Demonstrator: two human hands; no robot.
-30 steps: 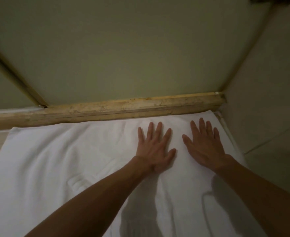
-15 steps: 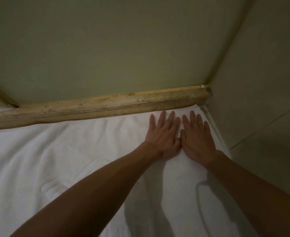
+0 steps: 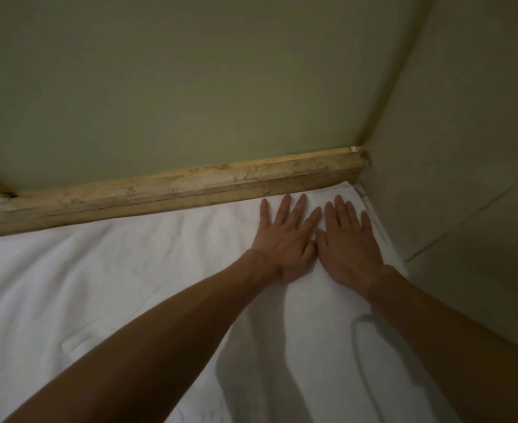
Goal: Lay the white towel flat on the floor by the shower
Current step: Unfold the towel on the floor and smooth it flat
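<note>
Nearest you, your two bare forearms reach in from the bottom edge toward the stone curb [image 3: 190, 187], the left forearm [image 3: 160, 346] running up on a long diagonal from the lower left and the right forearm [image 3: 450, 331] coming in from the lower right; both cast soft shadows on the white towel [image 3: 114, 285], which lies spread over the floor on your side of the curb, mostly smooth but with a few shallow creases on the part left of your arms; further on, your left hand [image 3: 285, 242] rests palm down on the towel just short of the curb, its fingers [image 3: 283, 206] straight and fanned, holding nothing; your right hand [image 3: 347, 248] lies flat right beside it, fingers [image 3: 340, 209] straight and slightly spread, also gripping nothing; the two thumbs meet between the hands, though you cannot tell whether they overlap; both sets of fingertips stop close to the curb; the towel's far edge runs along the foot of the curb, and its far right corner sits where the curb ends at the side wall [image 3: 480, 148]; beyond the curb rises a plain greenish panel [image 3: 190, 87], dim and featureless.
</note>
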